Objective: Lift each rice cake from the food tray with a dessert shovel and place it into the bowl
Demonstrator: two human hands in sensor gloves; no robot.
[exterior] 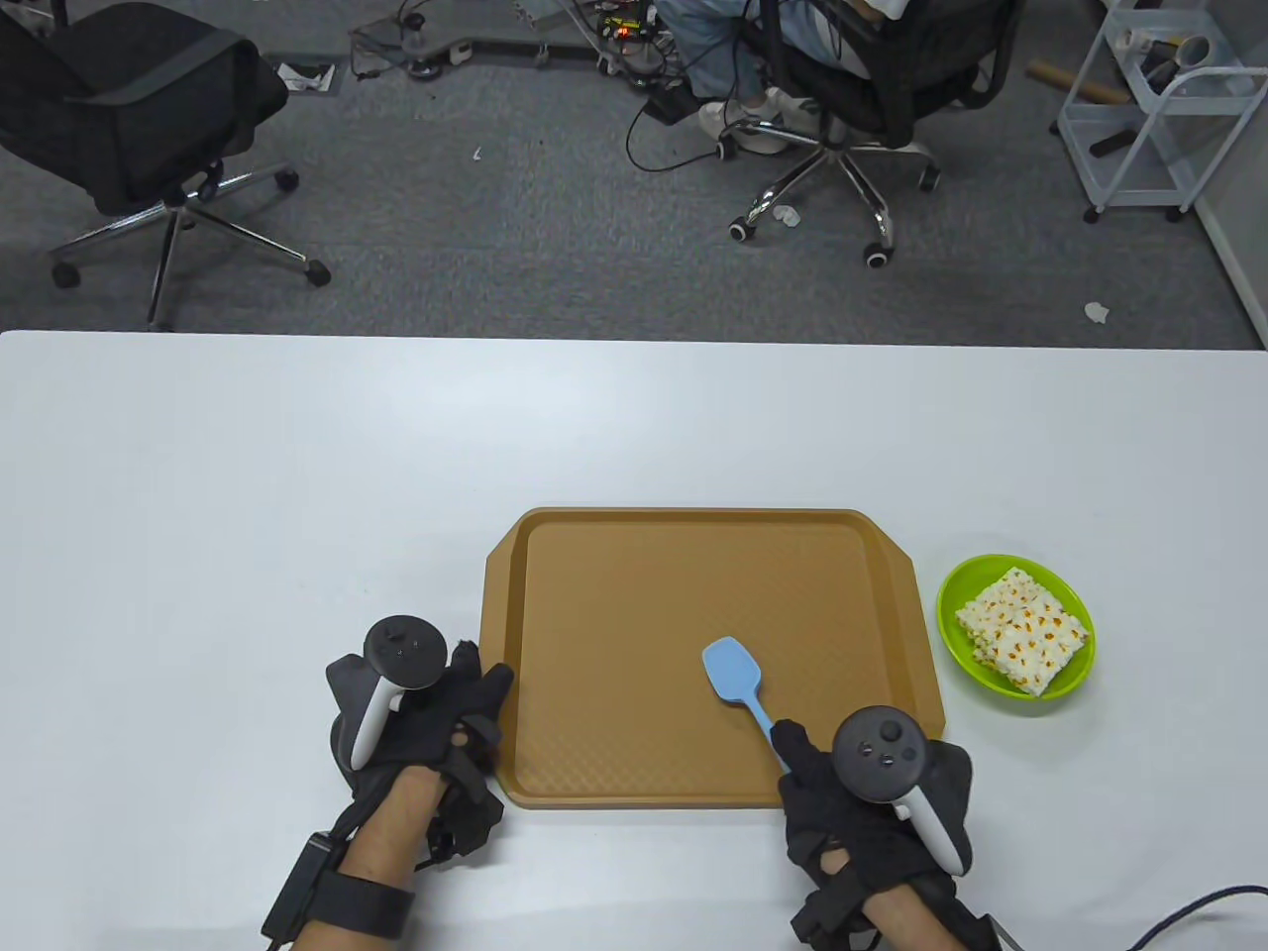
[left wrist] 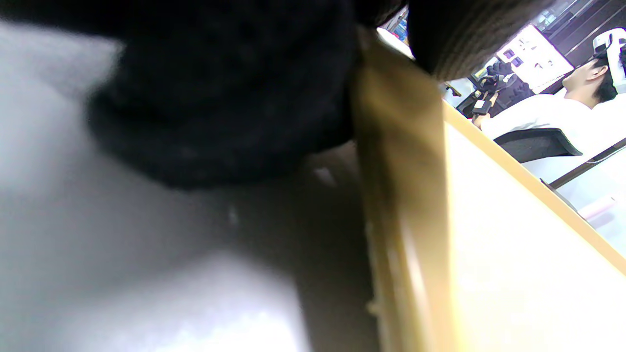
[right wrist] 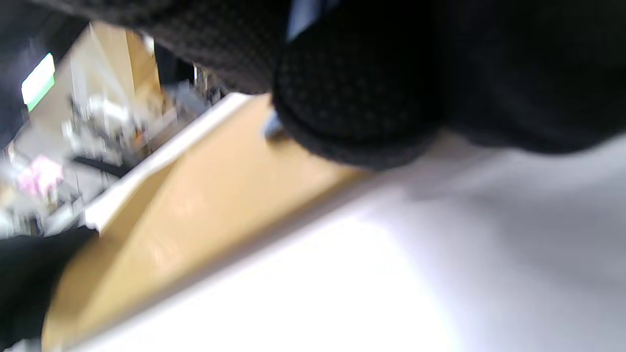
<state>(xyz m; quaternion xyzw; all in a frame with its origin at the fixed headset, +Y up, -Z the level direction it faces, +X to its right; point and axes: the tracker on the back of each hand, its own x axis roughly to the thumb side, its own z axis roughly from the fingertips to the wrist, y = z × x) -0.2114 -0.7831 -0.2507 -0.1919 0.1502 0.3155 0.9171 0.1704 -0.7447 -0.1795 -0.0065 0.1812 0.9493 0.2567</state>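
Note:
The brown food tray [exterior: 634, 594] lies on the white table with no rice cake on it. Right of it stands a green bowl [exterior: 953, 594] holding the white, orange-speckled rice cakes [exterior: 1022, 634]. My right hand [exterior: 794, 750] grips the handle of the blue dessert shovel [exterior: 735, 677], whose blade lies low over the tray's right half. In the right wrist view its fingers [right wrist: 352, 88] are curled above the tray's rim [right wrist: 195, 205]. My left hand [exterior: 480, 693] rests with its fingers against the tray's left rim, and a fingertip [left wrist: 220, 107] touches that rim [left wrist: 396, 195].
The table's far edge [exterior: 634, 339] runs across the middle of the view. Beyond it on the floor are two office chairs [exterior: 129, 119], a seated person [exterior: 753, 59] and a white wire cart [exterior: 1149, 109]. A cable [exterior: 1199, 906] trails by my right wrist.

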